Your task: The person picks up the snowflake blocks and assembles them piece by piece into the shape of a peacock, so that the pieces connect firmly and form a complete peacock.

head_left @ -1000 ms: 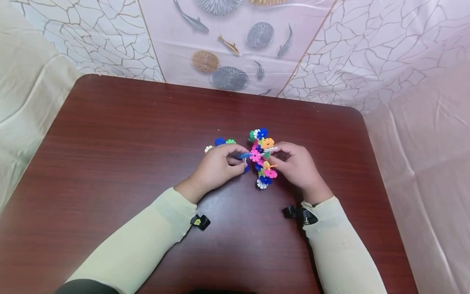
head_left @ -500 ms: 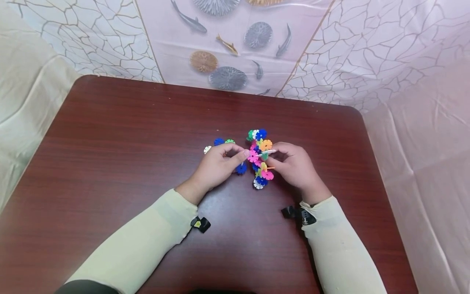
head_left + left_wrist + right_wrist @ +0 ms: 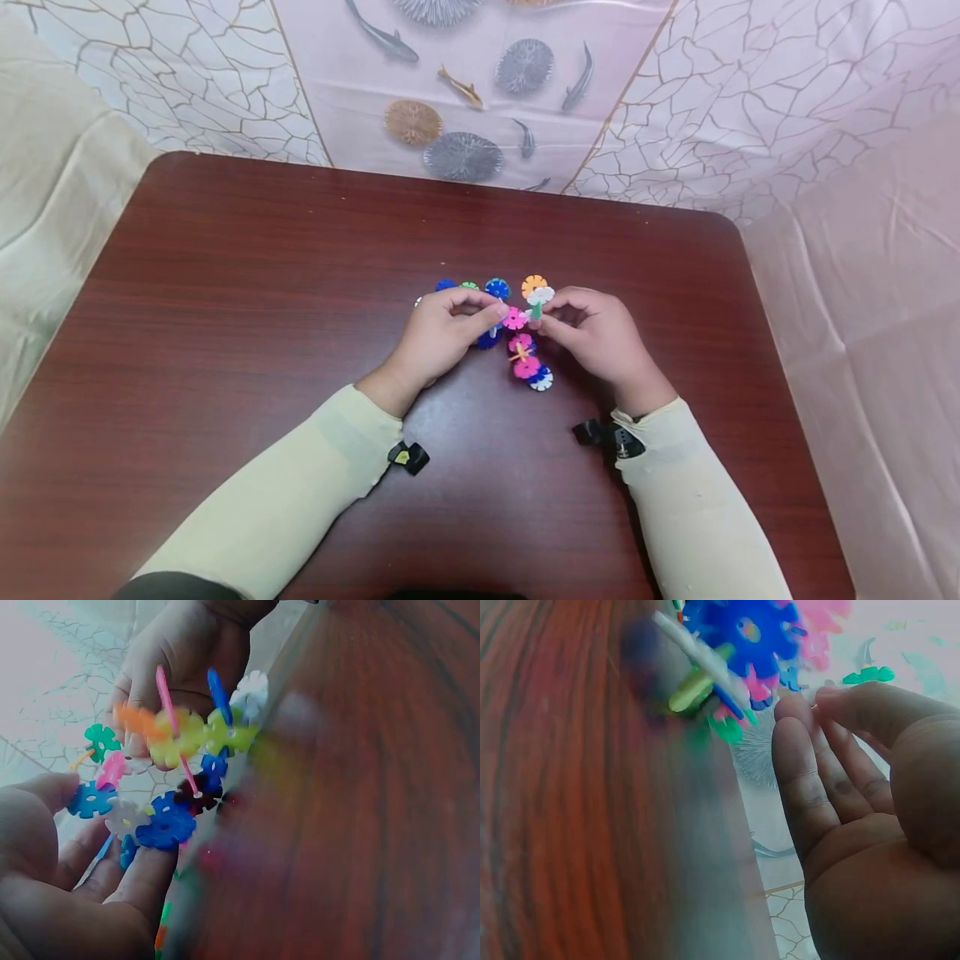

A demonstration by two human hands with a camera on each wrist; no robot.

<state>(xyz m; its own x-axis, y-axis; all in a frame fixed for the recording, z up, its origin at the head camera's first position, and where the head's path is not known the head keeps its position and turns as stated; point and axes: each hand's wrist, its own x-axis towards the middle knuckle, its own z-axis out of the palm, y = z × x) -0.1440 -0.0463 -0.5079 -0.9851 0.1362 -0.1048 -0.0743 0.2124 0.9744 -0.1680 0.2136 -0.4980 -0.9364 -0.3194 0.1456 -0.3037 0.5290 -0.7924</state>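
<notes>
Between both hands is a built figure of interlocking snowflake discs, with a pink disc (image 3: 515,317) in its middle. My left hand (image 3: 442,335) pinches a blue disc (image 3: 91,799) on its left side between thumb and fingers. My right hand (image 3: 606,337) pinches the right side, near a green disc (image 3: 536,310) and a white disc (image 3: 540,296). An orange disc (image 3: 535,287) stands out at the far side; pink, blue and white discs trail toward the near side. In the right wrist view, a large blue disc (image 3: 761,637) lies beyond the fingertips, partly blurred.
The dark red-brown table (image 3: 300,250) lies under both forearms. A patterned curtain (image 3: 480,100) hangs behind its far edge, with plain cloth (image 3: 862,333) along the right side. Black straps (image 3: 408,457) are worn at the wrists.
The disc figure has turned between the hands: its blue far end has swung left, and its near end now shows pink and orange discs from another side. Both hands stay nearly in place.
</notes>
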